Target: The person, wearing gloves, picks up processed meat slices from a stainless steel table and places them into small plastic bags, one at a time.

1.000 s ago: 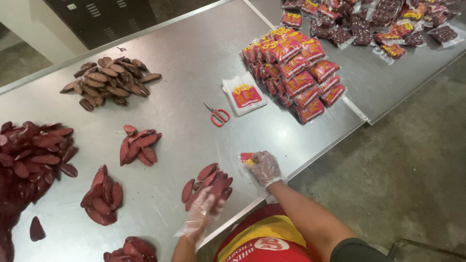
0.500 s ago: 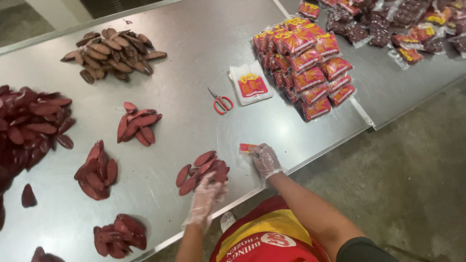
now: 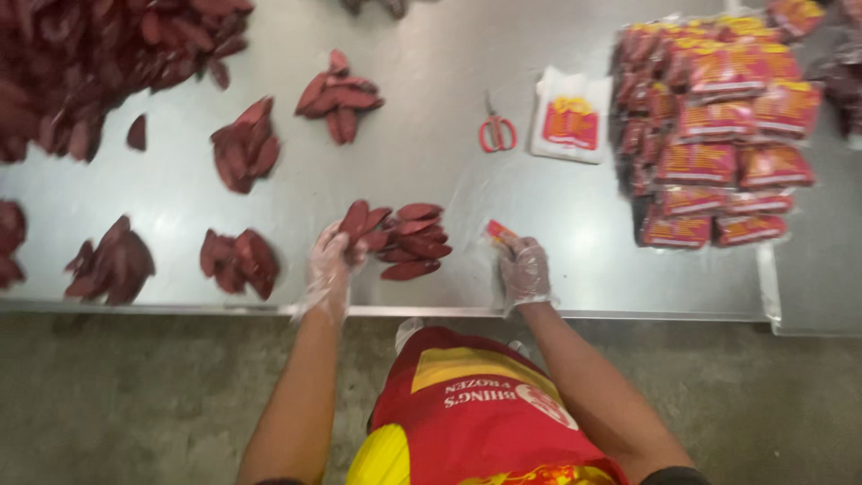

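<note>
Between the two gloved hands, at the near edge of the steel surface (image 3: 431,54), lies a small heap of dark red slices (image 3: 402,238). Since a moment ago the left hand (image 3: 329,266) has come forward from just short of the heap and now rests against its left side, fingers curled onto the nearest slices; how many it actually grips I cannot tell through the blur and the loose glove. The right hand (image 3: 523,269) has stayed just right of the heap, closed around a thin clear bag with a red and yellow printed corner (image 3: 499,233), pinched at the top. So slices and bag now sit side by side, close but not touching. Further from the hands, to the left, are more small heaps of slices (image 3: 241,260), each kept apart, and a big loose pile (image 3: 99,63) at the far left. Ahead of the right hand lie red-handled scissors (image 3: 496,133) beside a flat stack of empty printed bags (image 3: 569,126), and beyond that, well to the right, rows of filled red packets (image 3: 718,135). Nothing lies between heap and bag; only the surface's edge is close under both wrists.
</note>
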